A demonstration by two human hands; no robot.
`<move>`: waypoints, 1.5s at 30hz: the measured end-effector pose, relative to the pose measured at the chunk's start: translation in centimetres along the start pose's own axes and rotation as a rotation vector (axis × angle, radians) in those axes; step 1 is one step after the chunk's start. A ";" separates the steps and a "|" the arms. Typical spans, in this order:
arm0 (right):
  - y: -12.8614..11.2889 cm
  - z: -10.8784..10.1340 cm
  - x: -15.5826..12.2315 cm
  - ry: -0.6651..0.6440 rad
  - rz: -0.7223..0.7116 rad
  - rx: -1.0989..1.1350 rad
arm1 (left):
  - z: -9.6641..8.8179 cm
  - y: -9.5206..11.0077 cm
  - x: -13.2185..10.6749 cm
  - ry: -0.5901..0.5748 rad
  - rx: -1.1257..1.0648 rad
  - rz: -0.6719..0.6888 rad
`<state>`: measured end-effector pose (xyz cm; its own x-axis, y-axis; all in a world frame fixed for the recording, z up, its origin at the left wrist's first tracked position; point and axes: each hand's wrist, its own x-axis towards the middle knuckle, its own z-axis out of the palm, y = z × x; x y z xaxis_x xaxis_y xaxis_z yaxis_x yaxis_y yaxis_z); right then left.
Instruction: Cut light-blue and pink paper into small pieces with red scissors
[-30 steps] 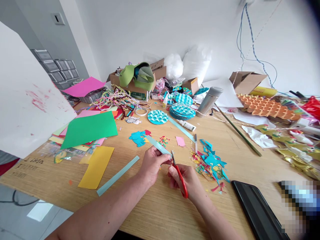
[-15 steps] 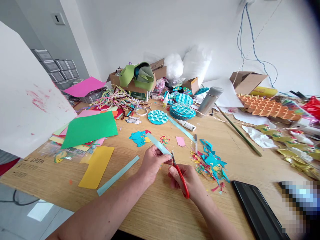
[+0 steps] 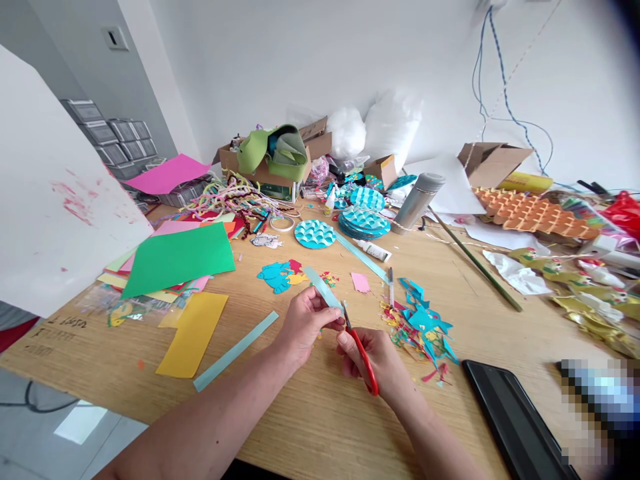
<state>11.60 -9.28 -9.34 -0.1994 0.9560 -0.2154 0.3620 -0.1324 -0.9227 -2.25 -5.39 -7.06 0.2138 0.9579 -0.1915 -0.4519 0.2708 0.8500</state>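
Observation:
Between the thumb and fingers of my left hand [image 3: 306, 327] is a light blue paper strip [image 3: 323, 287], its far end rounded. My right hand [image 3: 373, 357] grips red-handled scissors [image 3: 361, 353], whose blades meet the strip's near end beside my left fingertips. Whether the blades are closed is hard to see. Another light blue strip [image 3: 236, 351] lies on the table left of my left hand. Beyond my hands lie blue fish cutouts [image 3: 274, 277], with red and yellow ones beside them. Blue paper scraps [image 3: 425, 317] are heaped to the right of my right hand.
Green paper [image 3: 180, 260] and yellow paper [image 3: 193, 337] lie on the left. Wavy blue paper discs [image 3: 315, 234], a glue tube [image 3: 373, 250], a pen [image 3: 391, 287] and a steel flask [image 3: 419, 203] stand or lie farther back. A black tablet-like device [image 3: 510, 417] is at front right.
The strip in my left hand has shifted and turned slightly, its far end now rounded and farther right, uncovering more of the red and yellow cutouts. The scissors remain at its near end.

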 end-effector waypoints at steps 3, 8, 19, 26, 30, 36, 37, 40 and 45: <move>-0.1 0.0 0.0 0.001 -0.009 -0.011 | 0.0 0.0 0.0 -0.012 0.005 0.003; -0.3 -0.1 0.0 -0.003 -0.028 -0.020 | 0.0 0.1 0.0 -0.027 0.016 -0.001; 0.1 -0.1 0.1 0.003 -0.019 -0.018 | -0.1 0.0 0.1 -0.029 0.033 0.006; 0.1 -0.2 0.0 -0.008 -0.006 -0.018 | 0.0 0.2 0.1 -0.016 0.031 0.001; 0.0 -0.2 0.1 -0.003 -0.009 -0.031 | -0.1 0.1 0.1 -0.027 0.044 0.002; 0.0 -0.2 0.1 0.000 -0.019 -0.030 | -0.1 0.0 0.2 -0.050 0.055 0.009; 0.1 -0.2 0.1 0.001 -0.015 -0.025 | -0.1 0.0 0.2 -0.050 0.055 0.008; 0.2 -0.2 0.0 0.007 -0.005 -0.011 | -0.1 0.0 0.3 -0.048 0.054 0.002; 0.2 -0.2 0.1 0.012 -0.007 -0.002 | -0.3 -0.1 0.4 -0.059 0.060 -0.001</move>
<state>11.84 -9.19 -9.52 -0.1914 0.9598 -0.2052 0.3625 -0.1251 -0.9235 -2.37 -5.02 -7.33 0.2657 0.9499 -0.1645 -0.3998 0.2638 0.8778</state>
